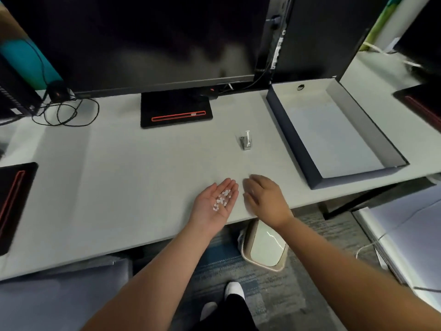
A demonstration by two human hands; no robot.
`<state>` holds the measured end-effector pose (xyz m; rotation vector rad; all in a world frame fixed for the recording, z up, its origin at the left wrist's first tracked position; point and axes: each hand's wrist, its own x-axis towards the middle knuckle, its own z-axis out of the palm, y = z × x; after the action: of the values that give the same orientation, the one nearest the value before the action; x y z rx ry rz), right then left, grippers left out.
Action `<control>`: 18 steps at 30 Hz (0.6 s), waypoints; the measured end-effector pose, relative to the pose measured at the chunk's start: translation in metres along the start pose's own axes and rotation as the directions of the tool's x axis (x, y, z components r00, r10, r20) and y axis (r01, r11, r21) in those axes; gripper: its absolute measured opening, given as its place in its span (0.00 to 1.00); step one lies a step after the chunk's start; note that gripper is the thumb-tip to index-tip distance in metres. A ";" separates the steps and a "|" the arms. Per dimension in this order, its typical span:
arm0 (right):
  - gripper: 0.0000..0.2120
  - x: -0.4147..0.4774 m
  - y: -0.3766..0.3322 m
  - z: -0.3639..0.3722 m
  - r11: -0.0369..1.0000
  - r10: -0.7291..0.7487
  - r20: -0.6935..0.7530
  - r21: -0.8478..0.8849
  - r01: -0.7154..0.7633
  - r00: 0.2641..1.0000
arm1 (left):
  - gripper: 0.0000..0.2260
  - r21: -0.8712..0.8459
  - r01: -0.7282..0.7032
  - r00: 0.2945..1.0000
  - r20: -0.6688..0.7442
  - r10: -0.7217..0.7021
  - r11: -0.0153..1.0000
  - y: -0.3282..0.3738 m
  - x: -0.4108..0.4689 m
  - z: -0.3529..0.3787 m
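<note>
**Step in hand: collecting loose pieces into the palm.**

The left hand point(214, 203) is lying palm up at lower centre of the frame, its fingers straight and together. It is carrying a small heap of white pieces point(222, 199) across the palm and finger bases. The right hand point(265, 199) is hovering palm down just beside it, with the fingers loosely bent. Nothing is showing in its hold, though motion blur is hiding the fingertips.

To do this step well:
- Hold the left palm level and slightly cupped, because the pieces look light and are likely to roll off the finger side.
- Rest the back of the left hand on the tabletop point(119, 175) as a steady base.
- Bring any further pieces across low with the right hand, and release them over the heap rather than dropping them from above.
- Avoid fast sweeps, as the draught may scatter the pieces.

**Surface and room.**

The tabletop is pale, matt and flat, and it is running across the middle of the frame. A small metal object point(245, 140) is standing above the hands, well apart from them. A shallow open box point(292, 139) is lying at right. A dark monitor point(143, 39) is filling the upper left, with its stand base point(176, 111) below it and loose cables point(66, 113) to the left. Under the tabletop edge a beige waste bin point(265, 247) is standing on patterned carpet point(274, 295), and a white shoe point(235, 291) is showing near the bottom edge.
</note>
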<state>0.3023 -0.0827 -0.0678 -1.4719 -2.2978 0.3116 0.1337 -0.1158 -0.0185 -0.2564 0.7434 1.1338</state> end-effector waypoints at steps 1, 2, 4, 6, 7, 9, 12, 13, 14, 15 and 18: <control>0.10 -0.007 0.002 -0.004 1.000 0.007 0.001 -0.006 -0.007 1.000 | 0.13 0.013 0.017 1.000 0.011 -0.017 1.000 -0.005 0.000 0.001; 0.09 -0.018 0.006 -0.009 0.999 0.026 -0.011 -0.018 -0.026 1.000 | 0.13 0.028 0.039 0.999 0.024 -0.040 0.999 -0.014 -0.001 0.004; 0.08 -0.036 0.014 -0.017 0.996 0.087 -0.037 -0.027 -0.088 0.995 | 0.13 0.054 0.073 0.996 0.040 -0.075 0.996 -0.030 -0.002 0.008; 0.07 -0.054 0.021 -0.023 0.992 0.120 -0.074 -0.029 -0.122 0.990 | 0.13 0.085 0.107 0.992 0.052 -0.112 0.991 -0.048 -0.004 0.012; 0.07 -0.063 0.026 -0.026 0.991 0.125 -0.100 -0.031 -0.129 0.987 | 0.13 0.101 0.130 0.989 0.053 -0.136 0.986 -0.058 -0.004 0.014; 0.05 -0.077 0.032 -0.030 0.985 0.162 -0.148 -0.034 -0.169 0.976 | 0.13 0.129 0.171 0.983 0.049 -0.178 0.977 -0.073 -0.003 0.016; 0.05 -0.101 0.052 -0.036 0.965 0.255 -0.140 -0.022 -0.261 0.957 | 0.13 0.177 0.234 0.968 0.045 -0.245 0.956 -0.099 0.003 0.019; 0.05 -0.109 0.059 -0.035 0.960 0.275 -0.118 -0.021 -0.279 0.954 | 0.13 0.198 0.251 0.964 0.040 -0.263 0.948 -0.107 0.007 0.018; 0.04 -0.118 0.065 -0.033 0.952 0.301 -0.096 -0.022 -0.305 0.949 | 0.13 0.215 0.266 0.960 0.032 -0.279 0.940 -0.116 0.010 0.016; 0.04 -0.125 0.071 -0.030 0.944 0.327 -0.069 -0.027 -0.329 0.943 | 0.13 0.234 0.277 0.957 0.021 -0.290 0.932 -0.121 0.013 0.012; 0.08 -0.150 0.090 -0.012 0.906 0.421 0.035 -0.050 -0.419 0.906 | 0.12 0.247 0.326 0.943 -0.015 -0.333 0.913 -0.141 0.026 -0.006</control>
<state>0.4369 -0.1810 -0.1226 -1.9984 -2.0074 0.4213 0.2618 -0.1603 -0.0643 -0.1483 0.7758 0.7143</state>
